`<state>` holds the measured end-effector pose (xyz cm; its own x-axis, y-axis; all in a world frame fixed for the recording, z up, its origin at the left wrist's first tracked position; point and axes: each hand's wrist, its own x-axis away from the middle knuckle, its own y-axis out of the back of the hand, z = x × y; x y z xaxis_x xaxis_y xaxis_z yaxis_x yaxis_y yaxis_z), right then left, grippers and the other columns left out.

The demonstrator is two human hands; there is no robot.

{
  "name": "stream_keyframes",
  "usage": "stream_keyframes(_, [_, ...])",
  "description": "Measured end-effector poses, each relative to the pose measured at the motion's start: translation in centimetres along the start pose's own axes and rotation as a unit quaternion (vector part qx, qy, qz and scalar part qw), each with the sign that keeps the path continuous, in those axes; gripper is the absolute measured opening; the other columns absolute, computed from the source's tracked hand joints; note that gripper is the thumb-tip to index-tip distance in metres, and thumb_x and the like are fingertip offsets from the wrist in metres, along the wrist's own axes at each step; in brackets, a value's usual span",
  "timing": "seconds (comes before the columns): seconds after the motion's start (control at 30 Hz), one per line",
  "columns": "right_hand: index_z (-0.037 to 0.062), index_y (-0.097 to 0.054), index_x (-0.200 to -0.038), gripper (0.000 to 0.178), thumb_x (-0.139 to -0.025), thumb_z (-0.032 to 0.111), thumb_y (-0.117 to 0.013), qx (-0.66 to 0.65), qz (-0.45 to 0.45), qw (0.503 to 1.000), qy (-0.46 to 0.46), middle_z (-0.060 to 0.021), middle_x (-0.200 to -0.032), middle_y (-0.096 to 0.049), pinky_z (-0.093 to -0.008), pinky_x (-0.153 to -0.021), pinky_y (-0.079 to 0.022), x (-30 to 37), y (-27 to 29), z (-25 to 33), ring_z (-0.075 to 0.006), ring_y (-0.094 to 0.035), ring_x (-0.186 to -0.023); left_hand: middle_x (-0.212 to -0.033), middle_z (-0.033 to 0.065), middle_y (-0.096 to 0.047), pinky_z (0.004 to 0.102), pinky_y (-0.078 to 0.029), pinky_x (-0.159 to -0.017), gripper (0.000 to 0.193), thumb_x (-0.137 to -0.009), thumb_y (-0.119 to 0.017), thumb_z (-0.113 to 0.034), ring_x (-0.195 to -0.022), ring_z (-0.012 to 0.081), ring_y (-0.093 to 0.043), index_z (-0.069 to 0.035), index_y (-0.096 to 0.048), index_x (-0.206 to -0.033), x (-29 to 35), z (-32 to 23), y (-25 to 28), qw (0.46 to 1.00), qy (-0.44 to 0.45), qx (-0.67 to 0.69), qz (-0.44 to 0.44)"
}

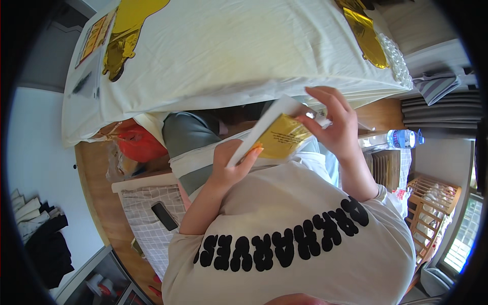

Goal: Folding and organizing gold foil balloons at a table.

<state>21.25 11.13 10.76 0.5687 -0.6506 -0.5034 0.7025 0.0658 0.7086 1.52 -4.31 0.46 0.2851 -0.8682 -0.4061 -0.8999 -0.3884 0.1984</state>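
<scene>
In front of my chest I hold a flat packet (284,136), tilted up to the right. It has a white backing and a folded gold foil piece with small dark print, like a folded foil balloon. My left hand (233,163) grips its lower left end, thumb on the front. At the upper right end is my right hand (335,119), its thumb against the packet and its fingers raised apart from it. A shiny clear bit, perhaps plastic wrap, shows by that thumb. Flat gold foil balloons lie on the bed, one at left (122,46) and another at right (365,38).
A cream-covered bed (229,56) spans the far side. Bubble wrap (394,61) lies at its right corner. A red bag (141,142) sits beneath its left edge. A phone (164,216) rests on a checked cloth at left. At right stand a bottle (404,138) and a wooden rack (427,208).
</scene>
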Motion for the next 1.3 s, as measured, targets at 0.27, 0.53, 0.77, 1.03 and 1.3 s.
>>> stream_keyframes(0.27, [0.0000,-0.074,-0.094,0.020,-0.079,0.008,-0.085,-0.261,0.208,0.940,-0.074,-0.0030,-0.078,-0.066,-0.0249,-0.053,-0.031,-0.6,1.3,0.1,-0.0076,-0.043,-0.060,-0.061,0.0069,-0.059,0.0336,-0.037,-0.046,0.008,-0.081,-0.079,-0.007,-0.049,0.0212,-0.053,-0.004,-0.077,-0.088,0.2,0.1,0.5,0.997,-0.031,-0.023,0.065])
stream_keyframes(0.53, [-0.0022,-0.073,-0.089,0.011,-0.082,0.003,-0.080,-0.251,0.222,0.941,-0.050,-0.0074,-0.071,-0.063,-0.0306,-0.057,-0.040,0.9,3.3,-0.7,-0.0145,-0.054,-0.063,-0.060,0.0063,-0.059,0.0340,-0.037,-0.045,0.009,-0.080,-0.079,-0.006,-0.049,0.0216,-0.052,-0.004,-0.077,-0.089,-0.5,-0.5,-0.9,0.990,-0.065,0.001,0.124])
stream_keyframes(0.77, [0.0021,-0.073,-0.094,0.031,-0.082,0.028,-0.084,-0.062,0.339,0.934,-0.096,-0.0154,-0.081,-0.069,-0.0428,-0.065,-0.050,3.9,7.2,-2.8,-0.0343,-0.067,-0.076,-0.070,0.0081,-0.065,0.0361,-0.045,-0.054,0.031,-0.083,-0.081,-0.030,-0.057,0.0255,-0.060,-0.002,-0.074,-0.096,0.5,0.9,-2.1,0.986,-0.072,-0.008,0.151])
stream_keyframes(1.03, [0.0050,-0.075,-0.087,0.037,-0.086,0.042,-0.074,0.429,0.234,0.792,-0.366,-0.0183,-0.077,-0.070,-0.0473,-0.069,-0.052,13.2,23.1,-11.7,-0.0356,-0.069,-0.073,-0.116,0.0142,-0.068,0.0325,-0.049,-0.077,0.069,-0.094,-0.065,-0.053,-0.090,0.0214,-0.066,-0.001,-0.057,-0.139,0.6,2.5,-3.9,0.972,0.045,0.058,0.223])
stream_keyframes(1.3, [0.0059,-0.075,-0.091,0.028,-0.081,0.032,-0.076,0.532,0.215,0.646,-0.504,-0.0176,-0.092,-0.073,-0.0479,-0.081,-0.055,24.9,33.7,-16.9,-0.0343,-0.071,-0.090,-0.106,0.0092,-0.065,0.0300,-0.048,-0.086,0.033,-0.099,-0.050,-0.009,-0.090,0.0153,-0.060,0.001,-0.063,-0.129,1.2,3.6,-2.8,0.967,0.093,0.067,0.229])
